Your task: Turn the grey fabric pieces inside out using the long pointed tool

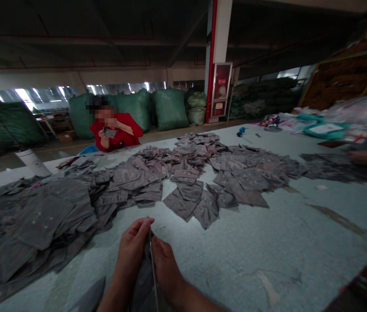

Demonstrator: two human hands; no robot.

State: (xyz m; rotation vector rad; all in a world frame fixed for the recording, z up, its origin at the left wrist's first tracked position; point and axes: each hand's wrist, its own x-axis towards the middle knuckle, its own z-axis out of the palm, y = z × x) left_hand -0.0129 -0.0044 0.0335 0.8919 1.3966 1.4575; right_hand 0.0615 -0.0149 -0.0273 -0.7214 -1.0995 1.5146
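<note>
My left hand (133, 242) pinches the top corner of a grey fabric piece (143, 281) above the near edge of the table. Close beside it, my right hand (168, 266) is closed against the other side of the same piece. A thin pale line (154, 273) runs down between the two hands; whether it is a fabric edge or a thin rod I cannot tell. Another grey piece (91, 297) lies by my left forearm. Ahead are flat grey fabric pieces (183, 199) in loose heaps, with a larger pile (45, 219) on the left.
Across the pale table (251, 255) a person in red (121, 130) holds a small grey piece. Another person's hand (360, 157) touches grey pieces at right. A white cylinder (32, 162) stands left; a small blue tool (242, 131) and plastic bags (326, 128) lie farther back.
</note>
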